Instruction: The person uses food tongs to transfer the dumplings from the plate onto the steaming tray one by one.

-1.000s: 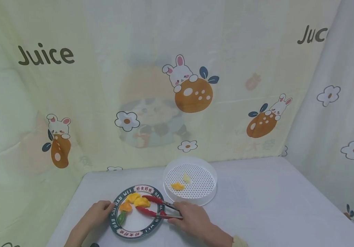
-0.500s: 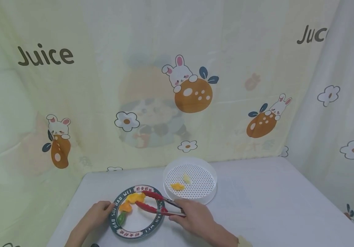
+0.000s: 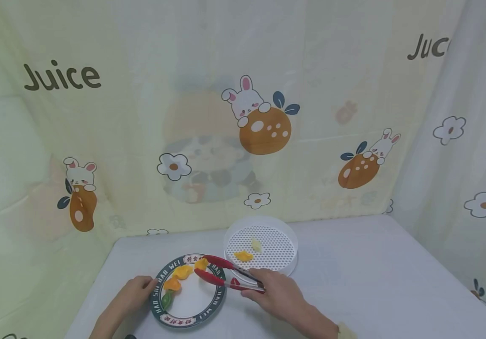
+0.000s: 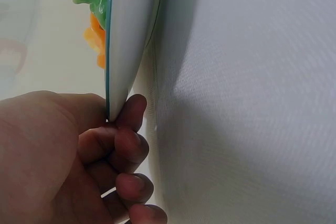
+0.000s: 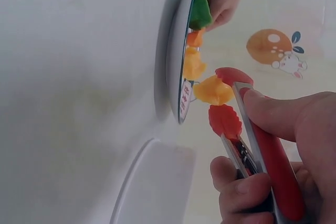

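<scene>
left hand [image 3: 134,294] pinches plate [image 3: 192,301], right hand [image 3: 277,293] grips tongs [image 3: 214,278].

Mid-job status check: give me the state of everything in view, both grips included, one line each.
Plate: face up
Sieve: open side up
Tongs: arms parted
Lifted yellow piece: raised above the plate at the tongs' tips; firmness of hold unclear
Other yellow piece: lying on the plate
Orange piece: lying on the plate
Green piece: lying on the plate
Orange-yellow piece: lying in the sieve
Pale piece: lying in the sieve
Left grip: pinching the plate's rim
Right grip: holding the tongs
</scene>
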Demonstrator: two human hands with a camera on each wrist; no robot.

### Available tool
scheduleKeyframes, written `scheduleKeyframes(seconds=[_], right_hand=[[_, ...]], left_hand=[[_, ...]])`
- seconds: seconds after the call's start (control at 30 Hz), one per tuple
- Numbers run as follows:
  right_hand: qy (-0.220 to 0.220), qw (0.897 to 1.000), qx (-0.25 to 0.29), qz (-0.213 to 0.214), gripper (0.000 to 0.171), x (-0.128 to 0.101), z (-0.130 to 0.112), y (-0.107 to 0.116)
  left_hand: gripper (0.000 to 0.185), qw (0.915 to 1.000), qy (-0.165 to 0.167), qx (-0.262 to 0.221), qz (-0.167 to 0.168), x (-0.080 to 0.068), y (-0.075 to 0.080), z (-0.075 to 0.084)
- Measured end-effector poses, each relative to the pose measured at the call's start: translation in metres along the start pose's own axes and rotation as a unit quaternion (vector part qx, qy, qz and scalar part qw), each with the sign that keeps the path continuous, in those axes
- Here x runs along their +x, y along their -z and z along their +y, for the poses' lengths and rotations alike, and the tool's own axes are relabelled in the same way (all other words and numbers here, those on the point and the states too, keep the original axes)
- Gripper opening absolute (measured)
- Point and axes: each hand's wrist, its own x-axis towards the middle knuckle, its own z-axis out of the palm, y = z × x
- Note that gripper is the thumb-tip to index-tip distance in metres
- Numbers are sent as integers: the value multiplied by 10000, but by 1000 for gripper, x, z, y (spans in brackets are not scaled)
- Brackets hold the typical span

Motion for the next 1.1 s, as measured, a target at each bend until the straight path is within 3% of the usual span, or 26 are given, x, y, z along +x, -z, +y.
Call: scheduleKeyframes(seconds=[0.5, 0.8, 1.1], right_hand=[[-490, 9987, 115, 71, 66, -4, 15, 14], [-456, 9970, -243, 576, 63, -8, 30, 17], [-632, 9956, -127, 679, 64, -11, 41, 25]], left_hand=[[35, 10000, 21, -51, -33, 1, 0, -1], [33, 10000, -29, 6, 6, -1, 0, 0], [32, 10000, -66, -6, -13, 0, -1, 0]])
